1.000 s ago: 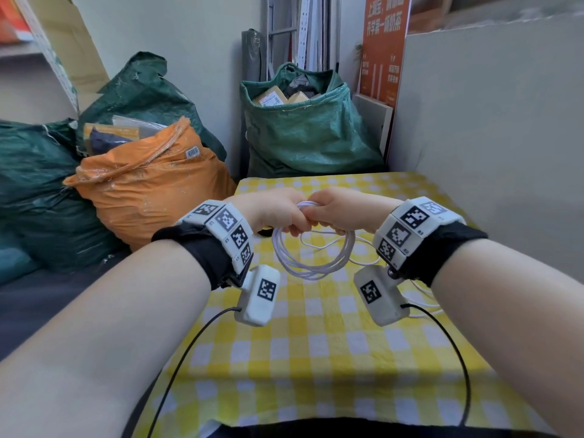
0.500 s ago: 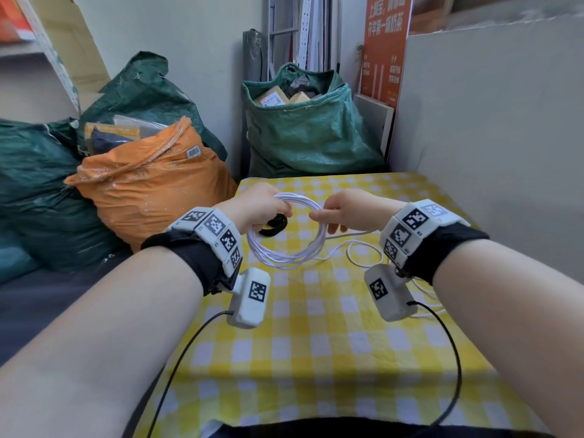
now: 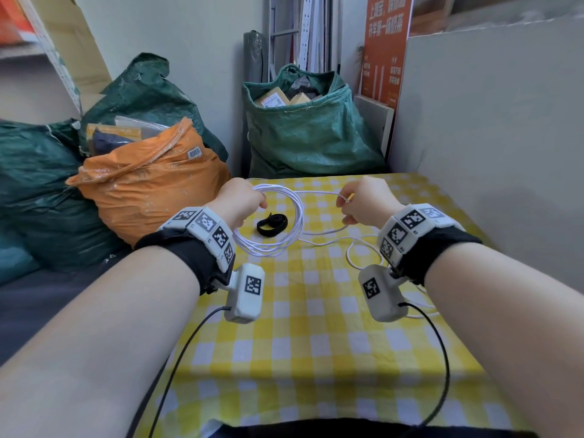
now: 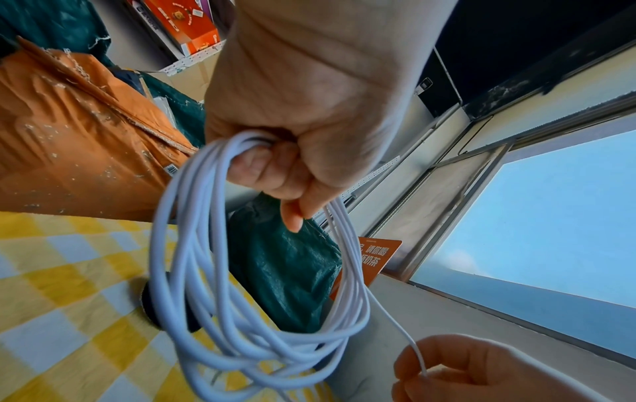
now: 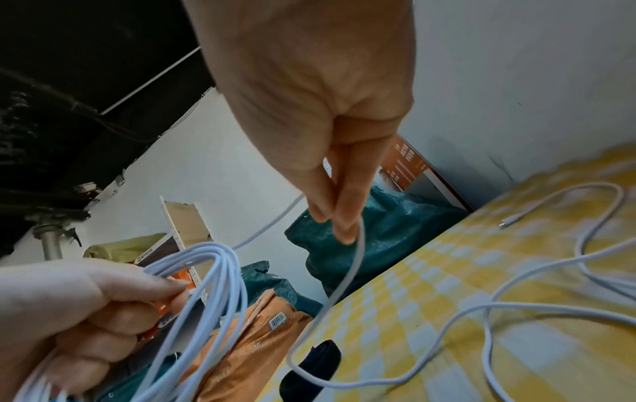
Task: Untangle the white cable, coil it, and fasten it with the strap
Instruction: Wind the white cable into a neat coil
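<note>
The yellow-checked tablecloth (image 3: 316, 343) carries the loose tail of the white cable (image 3: 363, 245), whose plug end lies free near the far edge; above it hangs the coil (image 3: 275, 235) of several turns, gathered at its top in the curled fingers of the left hand (image 3: 238, 202); the right hand (image 3: 363, 203), held apart, pinches the running strand between thumb and fingertips (image 5: 344, 228); coiling looks about half done; next, that strand wants laying onto the coil; the black strap (image 3: 271, 224) lies untouched on the cloth
</note>
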`<action>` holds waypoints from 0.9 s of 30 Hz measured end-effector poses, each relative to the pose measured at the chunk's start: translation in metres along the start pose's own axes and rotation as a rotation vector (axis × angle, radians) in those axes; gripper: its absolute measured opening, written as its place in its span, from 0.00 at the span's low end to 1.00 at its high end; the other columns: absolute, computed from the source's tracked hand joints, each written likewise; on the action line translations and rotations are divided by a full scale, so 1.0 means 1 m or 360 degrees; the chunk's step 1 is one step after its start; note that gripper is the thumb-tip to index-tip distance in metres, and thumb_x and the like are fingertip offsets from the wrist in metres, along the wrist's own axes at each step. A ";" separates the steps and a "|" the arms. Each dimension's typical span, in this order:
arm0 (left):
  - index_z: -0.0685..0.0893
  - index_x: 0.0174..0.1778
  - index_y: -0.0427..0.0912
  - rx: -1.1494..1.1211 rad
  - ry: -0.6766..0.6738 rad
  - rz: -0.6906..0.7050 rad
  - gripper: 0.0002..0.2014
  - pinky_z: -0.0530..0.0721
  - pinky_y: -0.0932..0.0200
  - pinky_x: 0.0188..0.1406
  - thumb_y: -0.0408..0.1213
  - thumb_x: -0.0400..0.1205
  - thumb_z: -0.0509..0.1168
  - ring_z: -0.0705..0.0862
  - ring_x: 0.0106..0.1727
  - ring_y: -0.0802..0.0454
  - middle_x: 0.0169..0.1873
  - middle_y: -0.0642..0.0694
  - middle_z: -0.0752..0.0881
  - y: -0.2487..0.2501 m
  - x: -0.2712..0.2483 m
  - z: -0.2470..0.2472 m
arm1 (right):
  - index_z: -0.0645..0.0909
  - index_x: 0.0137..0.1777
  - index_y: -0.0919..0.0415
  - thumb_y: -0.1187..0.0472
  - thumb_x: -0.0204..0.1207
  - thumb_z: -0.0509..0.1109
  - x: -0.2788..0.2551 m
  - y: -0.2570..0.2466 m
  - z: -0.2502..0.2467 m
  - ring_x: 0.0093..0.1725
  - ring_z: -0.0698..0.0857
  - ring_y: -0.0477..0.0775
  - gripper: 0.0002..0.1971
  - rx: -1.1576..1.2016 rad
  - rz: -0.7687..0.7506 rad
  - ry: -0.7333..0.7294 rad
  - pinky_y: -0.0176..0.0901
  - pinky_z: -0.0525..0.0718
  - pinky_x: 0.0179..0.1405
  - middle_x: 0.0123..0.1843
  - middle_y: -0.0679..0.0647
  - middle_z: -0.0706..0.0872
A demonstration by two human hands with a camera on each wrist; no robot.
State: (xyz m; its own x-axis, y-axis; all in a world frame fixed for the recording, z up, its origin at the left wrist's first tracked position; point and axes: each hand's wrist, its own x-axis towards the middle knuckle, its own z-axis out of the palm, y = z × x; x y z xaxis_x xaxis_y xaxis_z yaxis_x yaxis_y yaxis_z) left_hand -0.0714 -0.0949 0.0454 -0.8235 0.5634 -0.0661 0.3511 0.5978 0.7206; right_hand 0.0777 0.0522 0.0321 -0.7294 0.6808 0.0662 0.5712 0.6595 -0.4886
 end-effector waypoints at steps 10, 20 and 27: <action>0.85 0.39 0.39 0.0059 0.0023 0.0254 0.10 0.64 0.60 0.22 0.31 0.81 0.59 0.66 0.23 0.49 0.22 0.46 0.69 0.009 -0.008 0.005 | 0.72 0.33 0.64 0.58 0.83 0.55 -0.003 -0.009 -0.001 0.31 0.77 0.55 0.18 -0.0199 0.0254 -0.0115 0.41 0.74 0.27 0.34 0.57 0.78; 0.80 0.32 0.41 0.0053 -0.0396 0.0462 0.08 0.62 0.63 0.18 0.32 0.77 0.69 0.63 0.18 0.57 0.17 0.54 0.67 0.016 -0.018 0.020 | 0.83 0.44 0.64 0.31 0.77 0.54 -0.007 -0.036 0.010 0.40 0.80 0.54 0.34 0.0112 -0.0276 -0.0159 0.45 0.75 0.38 0.40 0.58 0.83; 0.76 0.40 0.44 -0.0252 -0.0942 0.0237 0.07 0.59 0.63 0.21 0.37 0.81 0.67 0.58 0.24 0.55 0.23 0.51 0.63 0.016 -0.018 0.011 | 0.74 0.35 0.59 0.48 0.79 0.66 -0.007 -0.026 0.012 0.26 0.80 0.49 0.17 0.0470 -0.0327 -0.0306 0.43 0.79 0.34 0.29 0.52 0.78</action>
State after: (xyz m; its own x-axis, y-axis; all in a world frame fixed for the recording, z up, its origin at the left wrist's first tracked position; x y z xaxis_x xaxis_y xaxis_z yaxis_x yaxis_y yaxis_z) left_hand -0.0465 -0.0895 0.0505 -0.3691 0.8812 -0.2954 0.3352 0.4227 0.8420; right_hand 0.0633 0.0260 0.0340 -0.8902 0.4539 0.0385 0.2939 0.6369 -0.7128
